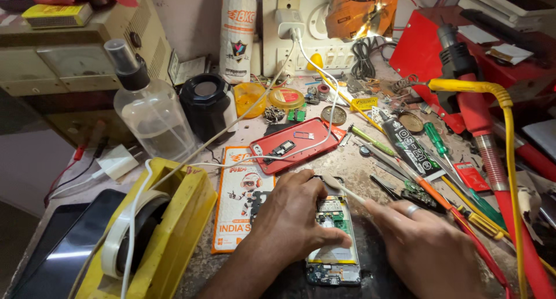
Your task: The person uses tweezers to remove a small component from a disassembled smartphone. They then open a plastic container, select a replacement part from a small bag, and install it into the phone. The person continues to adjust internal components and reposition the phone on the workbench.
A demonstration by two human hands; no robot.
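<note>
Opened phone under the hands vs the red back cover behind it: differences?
The opened phone lies lengthwise toward the camera, green boards and battery exposed; the red back cover lies crosswise, tilted, mostly a bare shell with a small part on it. The left hand rests on the phone, while nothing but a white cable crosses the cover. Both lie flat on the workbench.
</note>
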